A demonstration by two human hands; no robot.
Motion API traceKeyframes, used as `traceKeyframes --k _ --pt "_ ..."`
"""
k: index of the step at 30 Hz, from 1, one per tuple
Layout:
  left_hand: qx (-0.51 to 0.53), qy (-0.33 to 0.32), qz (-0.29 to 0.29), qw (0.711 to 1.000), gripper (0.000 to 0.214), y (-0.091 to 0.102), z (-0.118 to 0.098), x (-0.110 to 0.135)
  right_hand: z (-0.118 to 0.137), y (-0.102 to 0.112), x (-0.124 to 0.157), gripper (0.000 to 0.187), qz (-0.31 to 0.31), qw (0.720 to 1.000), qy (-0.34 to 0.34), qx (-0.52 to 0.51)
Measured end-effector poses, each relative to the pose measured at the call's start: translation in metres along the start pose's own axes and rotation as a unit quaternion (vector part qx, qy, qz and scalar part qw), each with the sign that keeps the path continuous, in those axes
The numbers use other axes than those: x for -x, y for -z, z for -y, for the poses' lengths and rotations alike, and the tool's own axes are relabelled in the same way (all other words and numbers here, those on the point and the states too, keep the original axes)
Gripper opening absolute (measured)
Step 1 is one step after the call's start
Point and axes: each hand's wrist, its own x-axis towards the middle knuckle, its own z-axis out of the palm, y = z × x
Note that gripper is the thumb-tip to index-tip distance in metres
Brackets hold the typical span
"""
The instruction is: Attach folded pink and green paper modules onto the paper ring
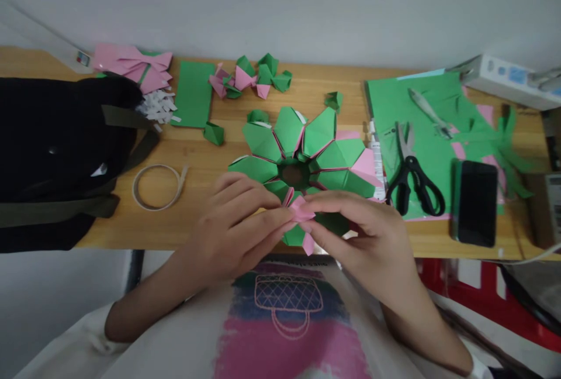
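A large green and pink folded paper flower [302, 151] lies flat on the wooden desk [197, 157] in front of me. Its near edge sits under my hands. My left hand [236, 227] and my right hand [359, 233] meet at that near edge. Both pinch a small pink folded paper piece [301, 209] between their fingertips. The pink piece touches the flower's near petals. A bit of pink and green paper shows below my fingers.
A black bag [52, 151] fills the desk's left end, with a loop of tape [155, 187] beside it. Loose folded paper pieces [249, 78] lie at the back. On the right lie green paper sheets [421, 104], scissors [412, 177], a glue tube [376, 157] and a black phone [477, 202].
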Motion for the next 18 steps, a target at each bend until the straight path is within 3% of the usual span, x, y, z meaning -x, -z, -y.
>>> traceKeyframes --k 6,14,18 --pt "0.027 0.037 -0.024 0.999 0.007 -0.003 -0.006 0.0 -0.001 0.008 -0.008 0.012 0.037 0.989 -0.085 -0.119" --pt "0.054 0.121 -0.043 0.99 0.003 -0.008 -0.011 0.003 0.005 0.016 -0.023 0.009 0.128 0.955 -0.211 -0.164" --pt "0.039 0.114 -0.039 0.992 0.005 -0.007 -0.007 0.002 0.007 0.016 -0.028 0.008 0.144 0.949 -0.216 -0.18"
